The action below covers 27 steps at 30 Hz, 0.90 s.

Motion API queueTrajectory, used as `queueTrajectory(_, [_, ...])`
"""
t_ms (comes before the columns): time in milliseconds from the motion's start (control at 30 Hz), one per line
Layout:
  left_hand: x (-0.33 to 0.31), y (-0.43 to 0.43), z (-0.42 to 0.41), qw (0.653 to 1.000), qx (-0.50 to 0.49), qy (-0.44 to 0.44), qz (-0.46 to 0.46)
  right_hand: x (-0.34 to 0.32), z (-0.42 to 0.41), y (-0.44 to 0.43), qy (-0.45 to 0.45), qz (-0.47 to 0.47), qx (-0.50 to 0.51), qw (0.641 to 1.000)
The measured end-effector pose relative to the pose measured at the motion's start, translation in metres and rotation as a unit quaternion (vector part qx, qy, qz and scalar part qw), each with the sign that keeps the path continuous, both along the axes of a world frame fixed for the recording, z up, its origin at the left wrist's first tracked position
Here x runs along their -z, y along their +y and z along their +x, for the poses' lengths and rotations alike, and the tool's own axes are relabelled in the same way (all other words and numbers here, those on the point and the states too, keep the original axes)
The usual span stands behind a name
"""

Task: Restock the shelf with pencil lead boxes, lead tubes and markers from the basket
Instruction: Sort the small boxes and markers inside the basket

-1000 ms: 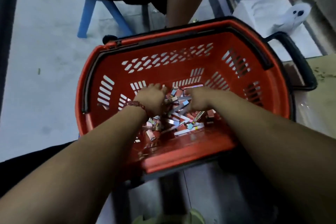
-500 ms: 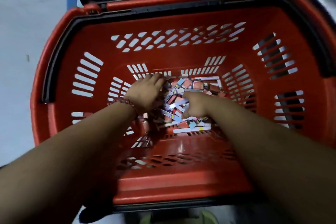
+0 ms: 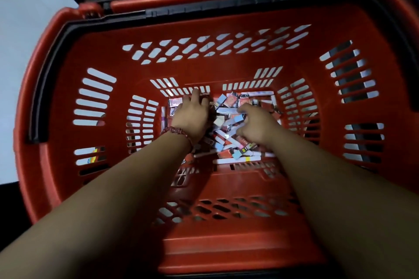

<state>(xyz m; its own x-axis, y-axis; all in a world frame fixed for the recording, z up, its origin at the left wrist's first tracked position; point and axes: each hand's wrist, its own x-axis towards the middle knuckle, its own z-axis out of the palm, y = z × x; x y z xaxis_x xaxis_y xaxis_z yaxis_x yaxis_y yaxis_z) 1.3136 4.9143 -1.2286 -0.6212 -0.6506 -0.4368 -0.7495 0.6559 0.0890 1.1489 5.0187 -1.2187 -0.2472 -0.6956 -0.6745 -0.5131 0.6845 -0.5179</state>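
1. Lying loose at centre frame, the mixed pile [image 3: 227, 132] of boxes, tubes and markers covered the basket [image 3: 215, 68] floor, so restocking seemingly had most left
2. The left hand [image 3: 191, 115] spread its fingers over boxes and the right hand [image 3: 256, 124] curled into tubes; neither's hold could be told
3. No shelf showed

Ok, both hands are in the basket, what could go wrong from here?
1. The pile is a jumble of small boxes and long thin pieces lying crosswise; a handful from the left hand or right hand would likely come up mixed and shed pieces.
2. The basket has open slots right beside the pile; thin items could slip through.
3. The beaded bracelet on the left wrist might snag on the stock.
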Motion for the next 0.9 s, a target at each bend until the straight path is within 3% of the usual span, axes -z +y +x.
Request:
queueTrajectory(267, [0.004,-0.001,0.014,0.998,-0.057,-0.017,0.035,0.008,0.002,-0.001,0.032,-0.021,-0.068,0.997])
queueTrajectory(500, [0.012,-0.009,0.029,0.999,-0.013,-0.01,0.028,0.009,0.018,-0.006,0.139,-0.002,-0.157,0.978])
queueTrajectory(733, [0.011,-0.014,0.056,0.98,-0.134,0.13,0.073,0.007,0.024,-0.012,0.254,-0.016,-0.255,0.933])
queueTrajectory(900, [0.018,-0.011,0.061,0.983,-0.114,0.094,0.109,0.002,0.029,-0.011,0.304,-0.009,-0.323,0.896])
